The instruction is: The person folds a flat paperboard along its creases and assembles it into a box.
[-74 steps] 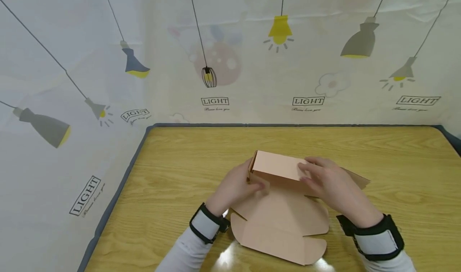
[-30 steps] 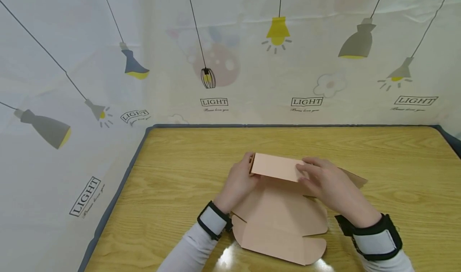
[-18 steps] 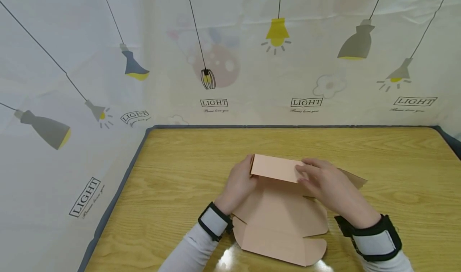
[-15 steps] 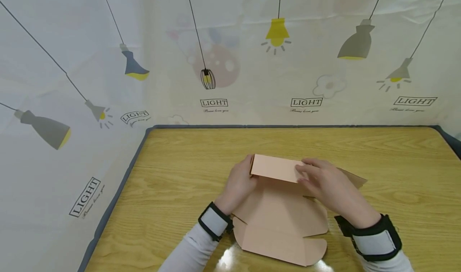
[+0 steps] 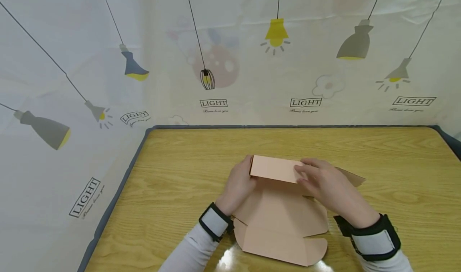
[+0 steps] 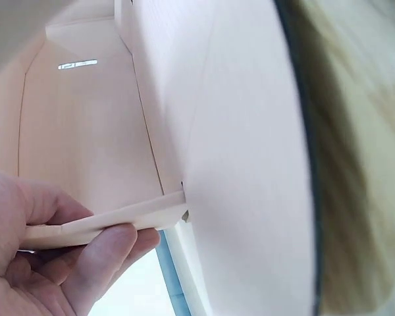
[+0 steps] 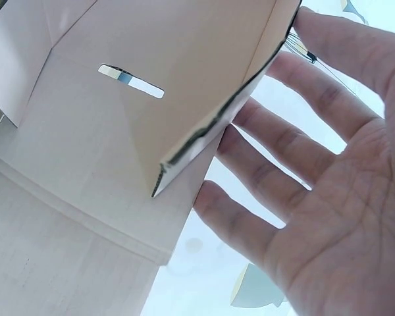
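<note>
A partly folded tan cardboard box (image 5: 284, 212) lies on the table in the head view, its narrow far panel (image 5: 275, 169) raised. My left hand (image 5: 237, 186) is at this panel's left end. In the left wrist view, the thumb and fingers of my left hand (image 6: 72, 257) pinch a folded flap (image 6: 128, 216) beside the box's inside wall. My right hand (image 5: 324, 184) rests at the panel's right end. Seen from the right wrist, straight, spread fingers of my right hand (image 7: 303, 151) touch the outer edge of the slotted cardboard (image 7: 85, 145), palm visible.
The wood-grain table (image 5: 173, 160) stretches around the box. A pale wall covering (image 5: 252, 116) printed with lamps rises behind and to the left. One cardboard flap (image 5: 351, 177) sticks out beyond my right hand. Rounded flaps (image 5: 315, 250) spread along the near side.
My left hand has moved up and closed around the panel's left end, its thumb no longer stretched over the inside. The far panel has dipped slightly. My right hand stays at its end.
</note>
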